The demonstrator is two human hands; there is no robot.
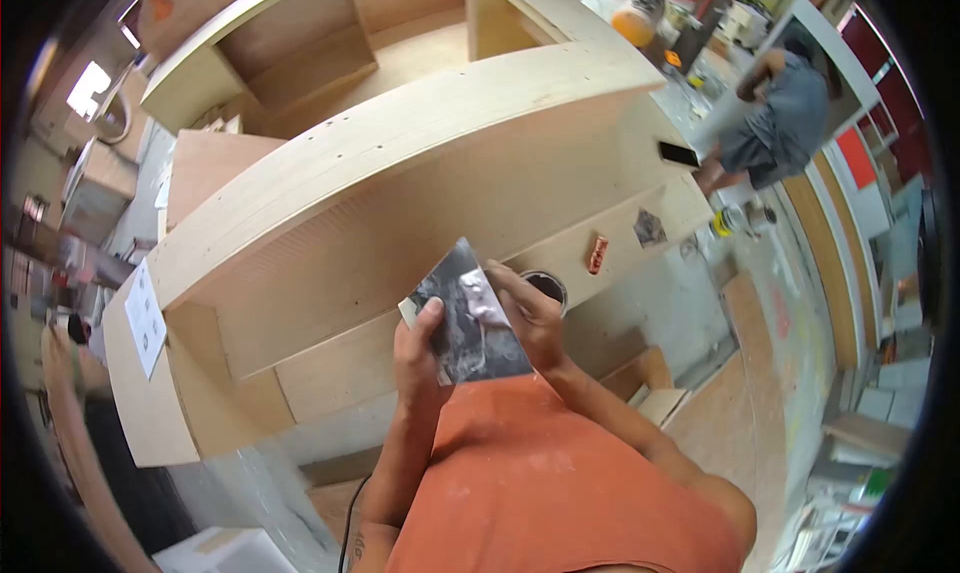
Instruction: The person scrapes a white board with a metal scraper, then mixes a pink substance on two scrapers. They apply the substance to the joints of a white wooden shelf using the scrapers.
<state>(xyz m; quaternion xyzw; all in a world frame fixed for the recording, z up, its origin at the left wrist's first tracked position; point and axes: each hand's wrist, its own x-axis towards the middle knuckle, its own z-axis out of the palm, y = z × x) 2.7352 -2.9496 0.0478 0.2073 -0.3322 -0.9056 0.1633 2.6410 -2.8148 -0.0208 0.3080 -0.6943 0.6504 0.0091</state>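
Note:
My left hand (418, 345) grips a dark, flat rectangular plate (460, 348), its thumb lying over the near face. Pale, shiny putty (484, 301) is smeared in a lump on that face, toward the right edge. At the plate's right edge is my right hand (535, 323), fingers bent and closed; I cannot tell what they hold. Just beyond those fingers an open round can (546, 285) with dark contents stands on the lower ledge of a curved plywood cabinet (400, 163).
Along the ledge lie a small red packet (598, 254) and a dark grey scrap (649, 228). A phone (678, 154) rests at the cabinet's right end. A printed paper (145, 318) hangs on its left end. Another person (775, 113) bends over at the upper right. Wood boards (655, 388) lie below.

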